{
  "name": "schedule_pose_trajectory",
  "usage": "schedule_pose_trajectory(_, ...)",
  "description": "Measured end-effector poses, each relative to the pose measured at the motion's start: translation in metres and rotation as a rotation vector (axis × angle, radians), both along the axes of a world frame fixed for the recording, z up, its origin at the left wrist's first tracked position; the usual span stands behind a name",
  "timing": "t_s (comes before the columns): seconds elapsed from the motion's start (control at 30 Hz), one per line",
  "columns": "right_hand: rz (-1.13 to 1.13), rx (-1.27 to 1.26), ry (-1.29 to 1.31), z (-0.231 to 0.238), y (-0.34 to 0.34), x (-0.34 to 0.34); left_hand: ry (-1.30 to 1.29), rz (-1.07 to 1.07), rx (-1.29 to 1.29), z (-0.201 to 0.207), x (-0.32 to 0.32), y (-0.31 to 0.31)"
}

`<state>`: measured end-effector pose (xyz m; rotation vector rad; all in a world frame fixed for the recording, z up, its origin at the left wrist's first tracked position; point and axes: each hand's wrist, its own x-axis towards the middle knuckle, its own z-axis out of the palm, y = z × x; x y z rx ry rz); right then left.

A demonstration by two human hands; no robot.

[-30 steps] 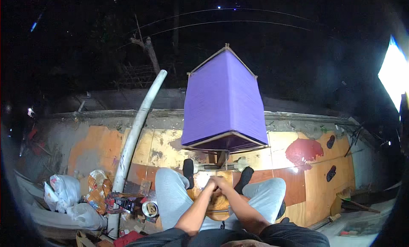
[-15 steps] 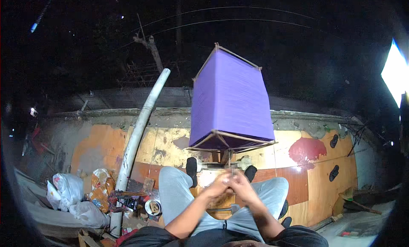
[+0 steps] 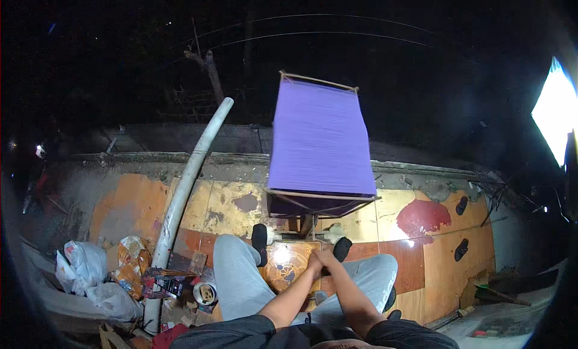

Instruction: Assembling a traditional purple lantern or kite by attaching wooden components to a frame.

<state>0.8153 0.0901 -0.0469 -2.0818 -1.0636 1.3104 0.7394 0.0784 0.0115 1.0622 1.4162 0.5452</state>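
Observation:
A large four-sided reel (image 3: 322,135), a frame of thin sticks wound with purple thread, stands in front of me. A thin upright stick (image 3: 313,228) shows under its lower end. My left hand (image 3: 314,263) and my right hand (image 3: 327,259) are together between my knees, below the reel, fingers closed against each other. Whatever they hold, if anything, is hidden. Just left of the hands lies a yellow patterned board (image 3: 286,260) with a bright reflection on it.
A pale pole (image 3: 191,174) leans upward on my left. Beside its foot are plastic bags (image 3: 87,265) and a small round tub (image 3: 205,293). Dark shoes (image 3: 462,250) lie on wooden panels at right. A bright lamp (image 3: 553,111) shines at far right.
The reel has turned, so one purple face now looks squarely at me. My hands have come lower and are less blurred. The whole view has shifted slightly.

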Motion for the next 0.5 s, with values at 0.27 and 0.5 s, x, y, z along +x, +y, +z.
schedule_pose_trajectory(0.27, 0.081, -0.118, 0.631, 0.124, 0.015, -0.127, 0.055, -0.12, 0.005, 0.075, -0.155, 0.047)
schedule_pose_trajectory(0.5, 0.172, 0.33, 0.621, 0.256, -0.011, -0.089, -0.453, -0.235, -0.013, 0.191, -0.136, 0.025)
